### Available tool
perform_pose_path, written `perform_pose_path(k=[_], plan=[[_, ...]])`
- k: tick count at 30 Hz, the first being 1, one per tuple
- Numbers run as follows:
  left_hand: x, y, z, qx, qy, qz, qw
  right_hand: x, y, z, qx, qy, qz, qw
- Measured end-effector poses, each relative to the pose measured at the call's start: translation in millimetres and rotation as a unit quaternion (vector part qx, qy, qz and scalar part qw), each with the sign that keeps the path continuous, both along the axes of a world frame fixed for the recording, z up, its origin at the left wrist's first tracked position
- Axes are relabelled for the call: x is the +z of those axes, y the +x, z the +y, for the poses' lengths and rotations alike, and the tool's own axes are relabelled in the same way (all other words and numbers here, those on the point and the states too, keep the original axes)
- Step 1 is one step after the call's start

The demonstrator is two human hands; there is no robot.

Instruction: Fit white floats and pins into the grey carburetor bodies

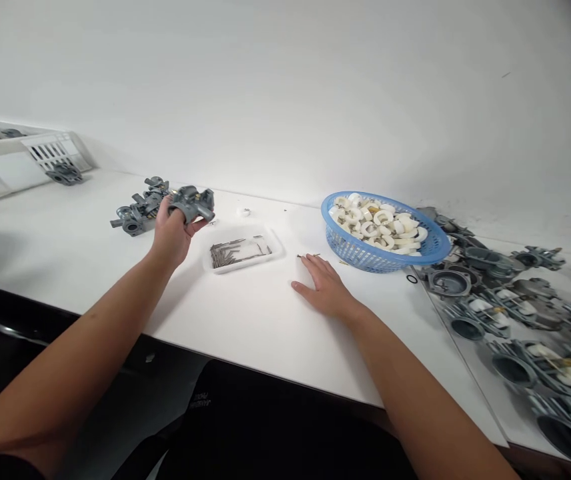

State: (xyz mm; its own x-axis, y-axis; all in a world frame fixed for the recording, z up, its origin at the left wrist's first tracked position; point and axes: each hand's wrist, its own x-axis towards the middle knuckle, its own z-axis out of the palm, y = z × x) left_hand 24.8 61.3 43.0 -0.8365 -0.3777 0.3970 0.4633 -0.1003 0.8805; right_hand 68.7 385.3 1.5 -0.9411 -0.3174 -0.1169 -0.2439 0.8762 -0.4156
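My left hand (173, 233) is closed around a grey metal carburetor body (193, 204), held above the table. Just behind it, more carburetor bodies (135, 215) lie in a small group. My right hand (325, 287) rests palm down on the white table, fingers stretched out and thumb apart. At its fingertips lies a small thin dark pin (300, 256), partly covered by the fingers. Between my hands sits a shallow white tray (245, 265) with thin metal pins (223, 256) piled mostly at its left end.
A blue basket (333, 233) of white ring-shaped floats (383, 217) stands right of centre. Many carburetor parts (495, 287) cover the right side, with a black O-ring (411, 279) beside them. A white crate (13, 173) and one carburetor body (64, 174) are far left.
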Motion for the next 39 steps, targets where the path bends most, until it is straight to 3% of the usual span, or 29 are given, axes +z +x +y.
perform_pose_path(k=[4, 8, 11, 16, 20, 25, 32, 39], plan=[[2.9, 38.2, 41.8, 0.012, -0.164, 0.067, 0.984, 4.4, 2.6, 1.2, -0.005, -0.017, 0.011, 1.0], [-6.4, 66.8, 83.5, -0.108, -0.262, 0.175, 0.943, 1.4, -1.4, 3.8, -0.005, -0.05, 0.017, 0.999], [-20.4, 69.9, 114.0, -0.196, -0.314, 0.213, 0.904, -2.5, -7.6, 6.7, 0.003, -0.066, 0.035, 0.997], [-42.0, 60.1, 148.7, -0.197, -0.402, 0.179, 0.876, -5.1, -13.7, 12.2, 0.038, -0.087, 0.083, 0.992], [-53.3, 58.4, 150.3, -0.202, -0.452, 0.122, 0.86, -9.7, -16.9, 15.7, 0.066, -0.077, 0.102, 0.99], [-56.7, 61.7, 146.8, -0.176, -0.463, 0.138, 0.858, -9.5, -17.3, 15.1, 0.05, -0.054, 0.075, 0.994], [-54.0, 65.0, 140.1, -0.092, -0.459, 0.109, 0.877, -3.1, -12.1, 15.7, -0.036, -0.172, 0.051, 0.983], [-47.4, 66.4, 139.3, -0.089, -0.522, 0.035, 0.848, -3.6, -12.9, 18.2, -0.107, -0.219, 0.08, 0.966]])
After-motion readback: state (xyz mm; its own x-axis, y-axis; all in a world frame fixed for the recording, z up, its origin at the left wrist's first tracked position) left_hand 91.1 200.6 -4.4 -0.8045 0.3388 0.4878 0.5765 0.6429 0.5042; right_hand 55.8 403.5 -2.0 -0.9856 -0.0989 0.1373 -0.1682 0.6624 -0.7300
